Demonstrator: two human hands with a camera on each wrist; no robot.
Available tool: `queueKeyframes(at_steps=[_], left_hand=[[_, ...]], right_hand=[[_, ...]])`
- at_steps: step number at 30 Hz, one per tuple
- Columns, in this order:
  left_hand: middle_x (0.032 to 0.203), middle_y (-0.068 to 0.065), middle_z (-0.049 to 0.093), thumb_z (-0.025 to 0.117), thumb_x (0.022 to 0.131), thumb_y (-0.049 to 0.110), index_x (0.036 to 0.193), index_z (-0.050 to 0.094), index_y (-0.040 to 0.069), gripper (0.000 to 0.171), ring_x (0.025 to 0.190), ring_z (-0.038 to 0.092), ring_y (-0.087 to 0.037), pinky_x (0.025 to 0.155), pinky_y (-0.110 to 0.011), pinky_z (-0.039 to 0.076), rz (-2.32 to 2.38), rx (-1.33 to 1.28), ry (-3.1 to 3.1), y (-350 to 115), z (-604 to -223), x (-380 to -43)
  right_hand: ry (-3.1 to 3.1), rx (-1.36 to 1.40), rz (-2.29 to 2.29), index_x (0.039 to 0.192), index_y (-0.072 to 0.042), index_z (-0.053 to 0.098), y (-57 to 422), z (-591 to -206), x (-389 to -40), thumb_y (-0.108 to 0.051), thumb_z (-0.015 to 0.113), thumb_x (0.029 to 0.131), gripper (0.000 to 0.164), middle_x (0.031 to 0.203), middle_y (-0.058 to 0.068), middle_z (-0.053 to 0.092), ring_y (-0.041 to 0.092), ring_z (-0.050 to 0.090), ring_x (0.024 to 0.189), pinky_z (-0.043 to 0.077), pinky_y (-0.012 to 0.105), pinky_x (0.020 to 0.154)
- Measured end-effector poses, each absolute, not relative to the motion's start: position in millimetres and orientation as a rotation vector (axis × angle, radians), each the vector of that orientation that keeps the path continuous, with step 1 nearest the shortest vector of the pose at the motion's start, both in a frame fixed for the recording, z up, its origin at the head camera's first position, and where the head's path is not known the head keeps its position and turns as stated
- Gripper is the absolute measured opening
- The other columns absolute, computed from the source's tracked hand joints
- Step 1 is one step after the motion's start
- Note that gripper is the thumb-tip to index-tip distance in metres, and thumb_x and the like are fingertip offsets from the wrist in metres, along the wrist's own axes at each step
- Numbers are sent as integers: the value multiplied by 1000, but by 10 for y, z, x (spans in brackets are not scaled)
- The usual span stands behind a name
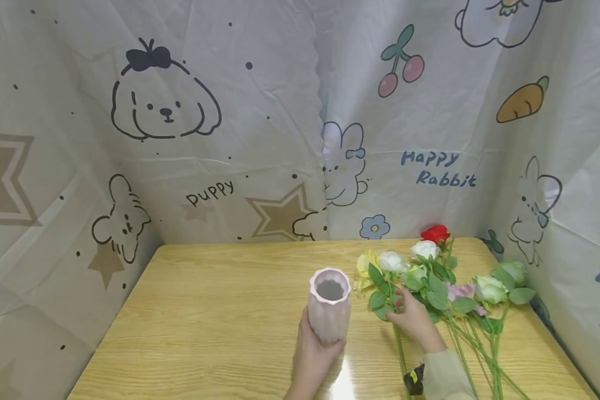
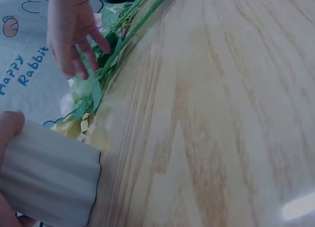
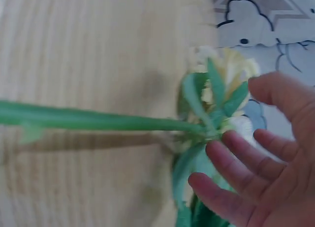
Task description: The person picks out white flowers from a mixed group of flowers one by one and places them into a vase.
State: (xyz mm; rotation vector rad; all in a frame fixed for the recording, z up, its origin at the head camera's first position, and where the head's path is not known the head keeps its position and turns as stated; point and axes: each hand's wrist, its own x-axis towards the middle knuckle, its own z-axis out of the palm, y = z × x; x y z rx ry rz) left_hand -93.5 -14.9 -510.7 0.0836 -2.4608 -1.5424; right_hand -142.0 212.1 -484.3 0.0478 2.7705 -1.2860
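My left hand (image 1: 314,353) grips a pale pink fluted vase (image 1: 330,319) low on its side, with the scalloped mouth facing up. In the left wrist view the vase (image 2: 49,173) lies across the lower left corner, fingers around it. My right hand (image 1: 416,321) reaches over the artificial flowers, fingers spread. Its fingertips are right at the leaves below a yellow flower (image 1: 366,265). In the right wrist view the green stem (image 3: 98,119) runs across to that flower, and the thumb and fingers stand apart around the leaves.
Two white roses (image 1: 425,250), a red rose (image 1: 435,233), pale green roses (image 1: 491,290) and a lilac flower (image 1: 460,291) lie at the right of the wooden table (image 1: 205,316). Their stems cross toward the front edge. A printed curtain (image 1: 270,122) stands behind and beside the table.
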Motion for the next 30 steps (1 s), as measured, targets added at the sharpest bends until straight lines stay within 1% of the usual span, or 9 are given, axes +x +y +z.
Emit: queueKeyframes(at_steps=[4,7,9,12,13,18,24,28,30], left_hand=[[126,-17,45,80,56,21,137,25,9,99,108,48,-35,86,-55,40,-1543,85,-2471,-143,-5084,-923],[125,-16,45,81,56,20,137,26,8,99,108,48,-35,86,-55,40,-1537,70,-2470,-139,-5075,-919],[125,-16,45,81,56,20,137,26,8,98,108,48,-35,86,-54,40,-1529,61,-2467,-138,-5075,-920],[124,-16,46,81,57,20,136,26,8,98,107,48,-35,86,-54,40,-1522,47,-2458,-138,-5080,-924],[124,-16,46,81,57,20,136,26,8,97,107,48,-35,86,-54,40,-1526,44,-2455,-138,-5080,-925],[124,-15,45,81,57,20,136,26,9,97,108,47,-34,87,-54,40,-1521,41,-2460,-137,-5079,-925],[124,-16,46,81,57,20,136,26,8,98,107,48,-35,85,-54,41,-1494,47,-2478,-138,-5075,-927],[124,-18,46,81,57,20,136,26,6,98,107,48,-37,84,-55,41,-1474,38,-2478,-148,-5072,-933],[124,-18,45,81,57,21,136,25,6,98,107,48,-37,84,-55,41,-1474,39,-2481,-154,-5072,-937]], right_hand=[[2813,123,-1140,116,11,43,2152,-4959,-1419,-12,65,78,50,95,21,56,33,56,85,49,42,67],[2861,144,-1025,93,12,51,2166,-4998,-1418,-10,65,75,32,78,14,56,25,54,70,47,38,60],[2875,152,-982,69,4,48,2165,-5006,-1417,-9,64,73,22,60,5,45,18,44,55,40,31,49],[2864,174,-983,52,-11,31,2149,-5005,-1405,-6,62,72,37,48,-4,24,10,26,43,26,23,42],[2847,189,-995,51,-15,26,2143,-5004,-1401,-5,60,71,42,47,-6,19,9,21,41,22,21,42],[2848,197,-950,48,-15,32,2126,-4952,-1385,-3,58,71,37,40,-5,31,8,33,34,29,20,36],[2854,170,-902,53,-13,35,2121,-4773,-1399,-3,59,73,33,40,-2,36,10,35,34,31,21,36],[2859,160,-904,68,0,54,2126,-4610,-1423,-4,59,73,9,42,0,43,13,44,36,37,24,36],[2862,157,-926,80,6,59,2129,-4523,-1439,-5,59,73,13,46,2,47,15,47,39,39,25,37]])
